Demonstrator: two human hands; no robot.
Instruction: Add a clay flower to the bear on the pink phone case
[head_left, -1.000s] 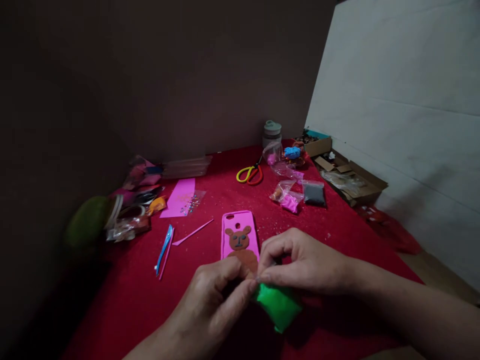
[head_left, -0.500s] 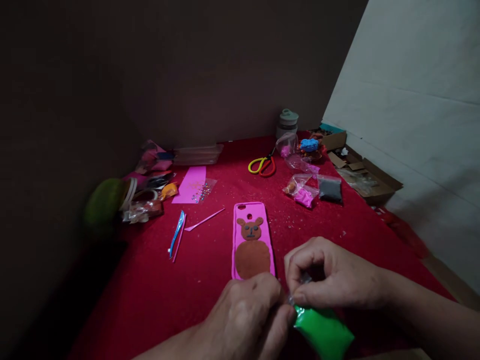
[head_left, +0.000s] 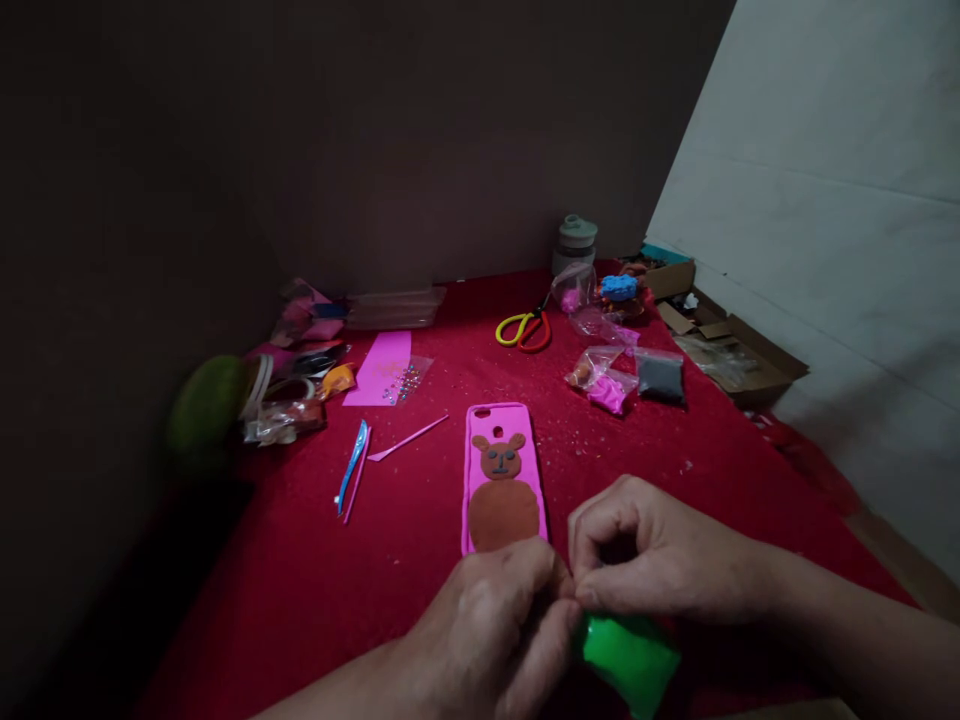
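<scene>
Both hands pinch the top edge of a small clear bag of bright green clay [head_left: 631, 660] near the front of the table. My left hand [head_left: 499, 625] is closed on the bag's upper left corner. Close beside it, my right hand [head_left: 660, 555] grips the same edge between thumb and curled forefinger. Just beyond my left hand lies a pink phone case [head_left: 529, 480], its lower end hidden. On the case is a brown clay bear with a round body [head_left: 504, 515], small ears and a dark face.
Blue and pink modelling tools [head_left: 352, 465] lie left of the case. Scissors [head_left: 525, 328] with yellow and red handles sit farther back. Clay bags, including a black one [head_left: 660, 376], are at right. Pink paper [head_left: 379, 370], a bag of beads [head_left: 405, 383] and a lidded jar [head_left: 576, 245] stand beyond.
The green bag has shifted slightly left and tilted between my fingers. My hands have drawn closer together at its top edge. Everything else lies as before.
</scene>
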